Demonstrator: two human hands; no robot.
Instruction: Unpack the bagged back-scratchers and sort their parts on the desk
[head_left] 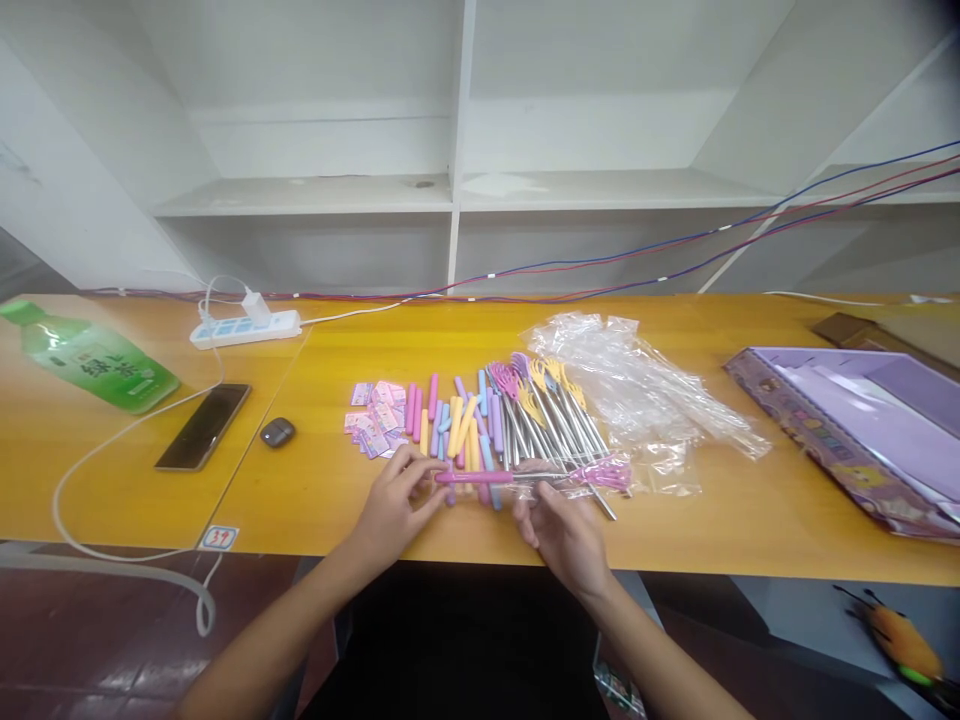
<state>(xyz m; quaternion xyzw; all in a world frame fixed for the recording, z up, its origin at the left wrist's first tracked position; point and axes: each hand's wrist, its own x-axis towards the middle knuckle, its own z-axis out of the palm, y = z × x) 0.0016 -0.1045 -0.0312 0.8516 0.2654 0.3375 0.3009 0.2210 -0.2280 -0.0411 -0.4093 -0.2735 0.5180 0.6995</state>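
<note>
A pink back scratcher (476, 478) in a clear plastic sleeve lies level across both hands, just above the table's front. My left hand (397, 500) pinches its handle end. My right hand (562, 530) grips the metal rod near the middle, thumb on top; the pink claw head (604, 473) points right. Behind it lie loose coloured handle tubes (461, 425) in pink, yellow, blue and purple. To their right are several metal rods with claw heads (551, 405). Small printed cards (377, 418) sit in a loose pile at the left.
Clear plastic sleeves (645, 380) are heaped behind the rods. A purple box (847, 440) stands at the right. On the left are a green bottle (97, 358), a phone (204, 427), a black earbud case (277, 432) and a power strip (246, 328). Cables run along the back.
</note>
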